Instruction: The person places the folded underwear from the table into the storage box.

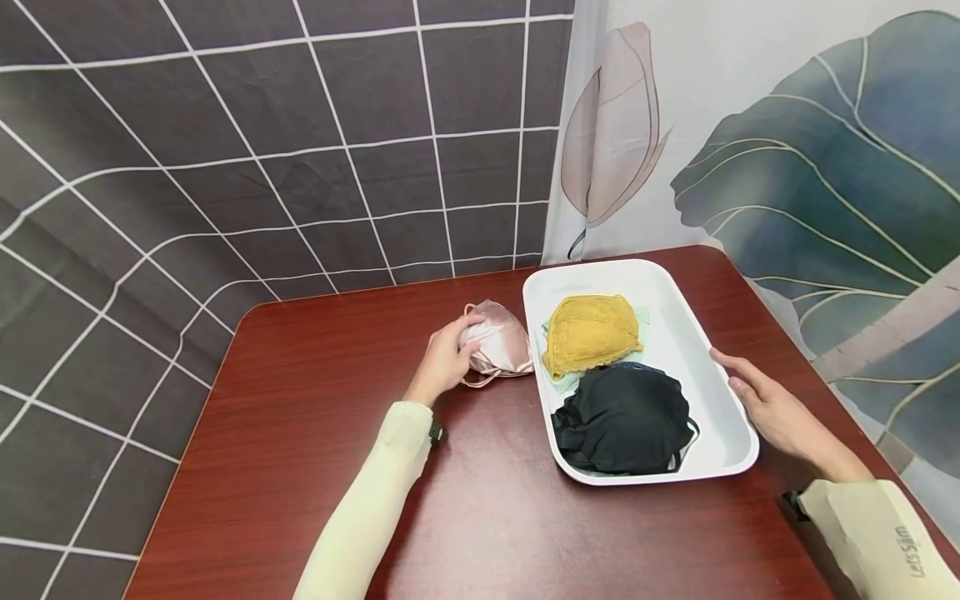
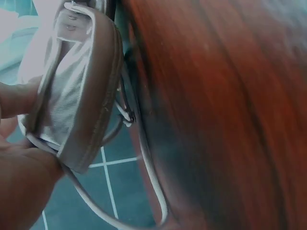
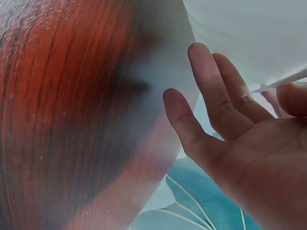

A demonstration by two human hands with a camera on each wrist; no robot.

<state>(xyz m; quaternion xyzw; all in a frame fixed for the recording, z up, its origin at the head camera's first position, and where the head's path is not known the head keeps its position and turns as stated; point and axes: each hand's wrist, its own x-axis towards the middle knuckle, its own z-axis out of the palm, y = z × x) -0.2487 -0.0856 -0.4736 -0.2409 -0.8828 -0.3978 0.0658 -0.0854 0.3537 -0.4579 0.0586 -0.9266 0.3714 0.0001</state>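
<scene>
A folded pink satin bra [image 1: 504, 337] with thin straps is at the left wall of the white tray [image 1: 708, 417]. My left hand [image 1: 444, 358] grips its left side between thumb and fingers; in the left wrist view the hooks and a looped strap of the bra [image 2: 72, 96] show. My right hand [image 1: 772, 408] touches the tray's right rim, its fingers [image 3: 206, 72] mostly straight along the outer wall. Inside the tray lie a mustard-yellow bra [image 1: 592, 333] and, nearer me, a black bra [image 1: 626, 421]. Pale green fabric [image 1: 642, 317] peeks out from beneath the yellow one.
The tray stands on a reddish-brown wooden table [image 1: 300, 433]. Behind the table hangs a dark grey cloth [image 1: 375, 100] with white grid lines. A white curtain [image 1: 705, 75] with large leaf prints hangs at the right, close to the table edge.
</scene>
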